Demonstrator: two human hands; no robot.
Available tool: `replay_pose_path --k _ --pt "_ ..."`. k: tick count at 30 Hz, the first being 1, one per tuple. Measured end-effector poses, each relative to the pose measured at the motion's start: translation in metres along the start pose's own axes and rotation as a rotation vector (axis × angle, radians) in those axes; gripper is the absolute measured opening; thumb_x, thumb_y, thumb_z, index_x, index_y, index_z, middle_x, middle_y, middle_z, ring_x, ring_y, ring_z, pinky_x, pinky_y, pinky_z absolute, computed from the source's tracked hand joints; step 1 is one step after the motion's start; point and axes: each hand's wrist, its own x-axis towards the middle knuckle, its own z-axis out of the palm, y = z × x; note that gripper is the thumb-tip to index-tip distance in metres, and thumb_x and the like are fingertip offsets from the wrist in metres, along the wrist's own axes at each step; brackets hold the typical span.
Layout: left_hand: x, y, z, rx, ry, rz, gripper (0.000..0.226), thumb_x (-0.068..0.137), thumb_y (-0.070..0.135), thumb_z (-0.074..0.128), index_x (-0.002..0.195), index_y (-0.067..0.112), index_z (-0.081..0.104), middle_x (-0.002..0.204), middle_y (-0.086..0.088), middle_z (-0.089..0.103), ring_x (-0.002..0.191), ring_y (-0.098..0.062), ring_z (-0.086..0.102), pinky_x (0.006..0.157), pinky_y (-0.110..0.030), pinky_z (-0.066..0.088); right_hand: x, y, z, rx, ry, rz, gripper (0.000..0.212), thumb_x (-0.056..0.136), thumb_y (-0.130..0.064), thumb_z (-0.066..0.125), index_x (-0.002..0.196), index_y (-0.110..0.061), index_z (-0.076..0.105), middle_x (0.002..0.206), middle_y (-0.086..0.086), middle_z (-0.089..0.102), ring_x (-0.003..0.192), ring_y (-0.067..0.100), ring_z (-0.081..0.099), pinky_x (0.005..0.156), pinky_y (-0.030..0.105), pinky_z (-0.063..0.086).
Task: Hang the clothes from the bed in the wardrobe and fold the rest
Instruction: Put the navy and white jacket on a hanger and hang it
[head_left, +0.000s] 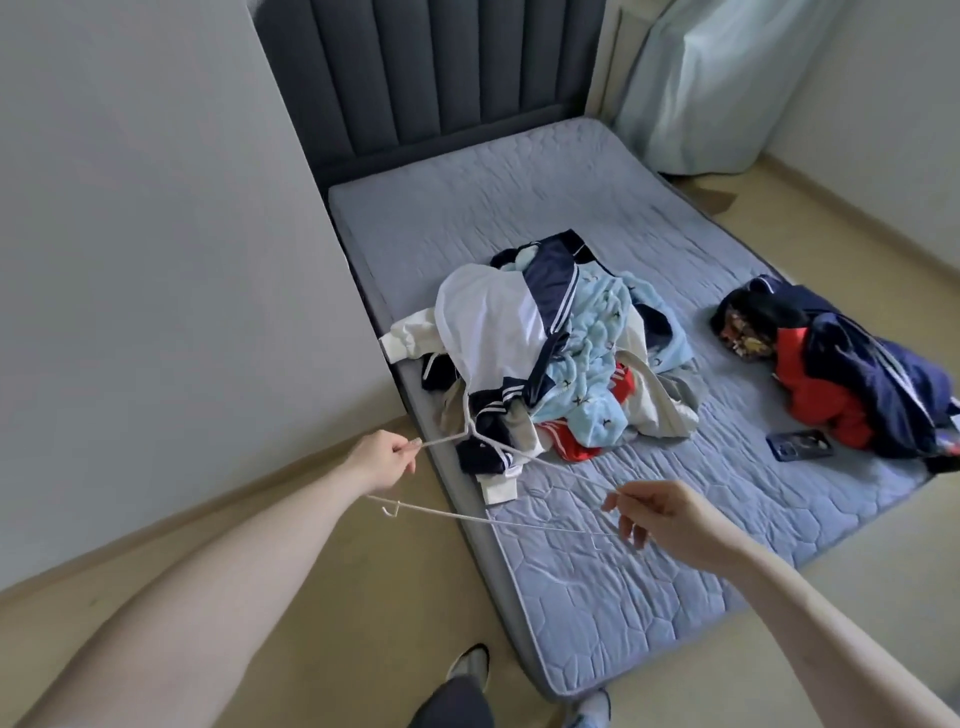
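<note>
A thin white wire hanger (483, 517) hangs level above the near left edge of the bed (597, 587), stretched between a person's two hands. The left hand (384, 460), held out over the floor (322, 597) just off that edge, has thumb and fingers pinched on a white wire end; whether that wire belongs to the same hanger or to a second one running under the clothes cannot be told. The right hand (670, 519), over the mattress near its front left corner, pinches the wire's other end between thumb and forefinger, the remaining fingers curled loosely beneath.

Just beyond the hands, along the bed's left edge, lies a heaped pile of clothes (550, 358): a white garment (488, 322) with navy striped trim on top, a light blue fleece piece (597, 332) with small dark marks beside it, a red item (587, 441) with white stripes at the bottom, and cream sleeves trailing toward the edge. The upper wire runs from the left hand into the near side of this pile.

Well apart, by the bed's right edge, sits a second bundle (852, 374) of navy and red fabric. A dark phone (800, 445) lies flat on the mattress, just beside it.

A dark padded headboard (431, 78) stands at the far end, a pale curtain (727, 83) hangs at the far right, and a grey wall (145, 234) runs along the left.
</note>
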Motion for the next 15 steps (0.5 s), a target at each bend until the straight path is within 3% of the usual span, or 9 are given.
replay_pose_path --k 3,5,8,9,11,13,15 --pt "0.019 0.03 0.021 -0.019 0.054 -0.037 0.05 0.098 0.043 0.065 0.061 0.009 0.06 0.057 0.005 0.064 0.052 -0.019 0.058 0.059 -0.03 0.049 0.047 0.002 -0.019 -0.305 -0.058 -0.002 0.033 0.101 -0.044 0.058 0.08 -0.024 0.074 0.071 -0.002 0.072 0.055 0.007 0.058 0.06 0.025 0.048" --pt "0.033 0.047 0.033 -0.02 0.045 -0.032 0.047 0.09 0.043 0.074 0.063 0.009 0.056 0.067 0.008 0.073 0.048 -0.011 0.06 0.052 -0.025 0.046 0.074 -0.003 -0.012 -0.336 -0.077 -0.062 0.031 0.1 -0.04 0.059 0.079 -0.021 0.073 0.069 -0.003 0.07 0.055 0.005 0.058 0.056 0.021 0.045" --pt "0.069 0.074 0.044 -0.023 -0.028 -0.007 0.035 0.083 0.043 0.079 0.065 0.02 0.062 0.063 0.004 0.07 0.048 -0.01 0.062 0.048 -0.021 0.044 0.121 -0.006 -0.007 -0.249 -0.033 -0.044 0.023 0.098 -0.029 0.062 0.08 -0.022 0.075 0.054 -0.007 0.059 0.045 0.002 0.048 0.046 0.015 0.035" --pt "0.081 0.082 0.046 -0.023 -0.081 0.003 0.026 0.083 0.04 0.079 0.07 0.023 0.065 0.067 0.007 0.07 0.058 -0.013 0.068 0.053 -0.021 0.049 0.131 -0.003 -0.009 -0.243 -0.008 -0.024 0.023 0.097 -0.028 0.064 0.077 -0.024 0.075 0.051 -0.008 0.057 0.044 0.002 0.047 0.046 0.015 0.035" --pt "0.114 0.096 0.047 0.046 -0.199 0.039 0.007 0.085 0.032 0.074 0.09 0.029 0.07 0.093 0.01 0.072 0.088 -0.017 0.07 0.077 -0.027 0.056 0.155 0.011 -0.016 -0.264 0.055 0.031 0.028 0.095 -0.032 0.066 0.069 -0.024 0.072 0.051 -0.006 0.057 0.046 0.005 0.047 0.047 0.017 0.036" --pt "0.164 0.103 0.053 0.147 -0.288 0.094 0.032 0.086 0.025 0.067 0.117 0.027 0.066 0.122 0.004 0.064 0.114 -0.019 0.06 0.099 -0.033 0.05 0.185 0.033 -0.025 -0.266 0.129 0.099 0.034 0.093 -0.036 0.067 0.062 -0.022 0.068 0.054 -0.002 0.058 0.048 0.007 0.046 0.05 0.018 0.037" --pt "0.215 0.108 0.062 0.21 -0.319 0.101 0.042 0.087 0.022 0.061 0.129 0.026 0.062 0.134 0.0 0.054 0.125 -0.022 0.052 0.107 -0.035 0.044 0.212 0.055 -0.03 -0.278 0.181 0.167 0.037 0.092 -0.041 0.065 0.061 -0.021 0.065 0.052 -0.007 0.058 0.048 0.008 0.048 0.048 0.019 0.037"
